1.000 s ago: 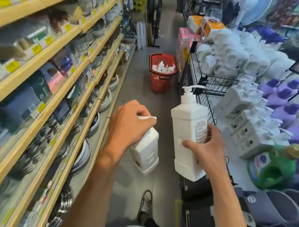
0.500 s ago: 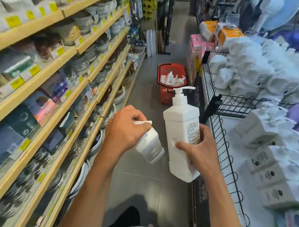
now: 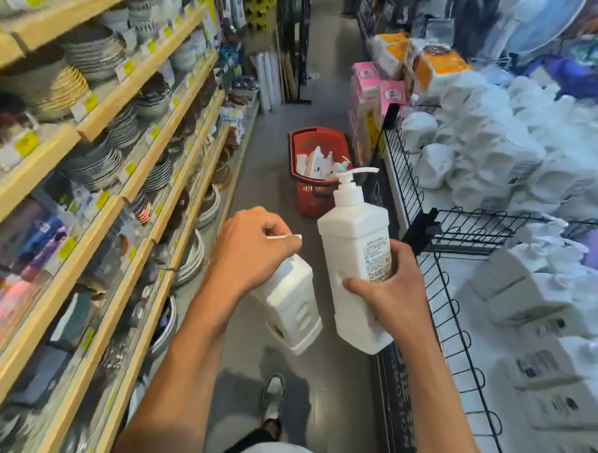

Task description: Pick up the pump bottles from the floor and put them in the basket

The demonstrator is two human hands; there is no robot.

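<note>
My left hand (image 3: 252, 248) grips a white pump bottle (image 3: 290, 308) by its pump head, so the body hangs tilted below my fist. My right hand (image 3: 387, 292) holds a second white pump bottle (image 3: 354, 263) upright around its lower body, label towards me. Ahead on the aisle floor stands a red basket (image 3: 312, 199) with several white pump bottles (image 3: 322, 164) inside it. Both hands are well short of the basket, at about waist height.
Wooden shelves (image 3: 98, 169) of plates and bowls line the left side. A black wire-edged display (image 3: 438, 232) piled with white bottles and bags runs along the right. The grey floor aisle (image 3: 273, 163) between them is narrow. My shoe (image 3: 273, 396) shows below.
I have moved forward along the aisle, and the red basket now appears closer and larger. Both hands keep their hold on the two bottles, carried at much the same height.
</note>
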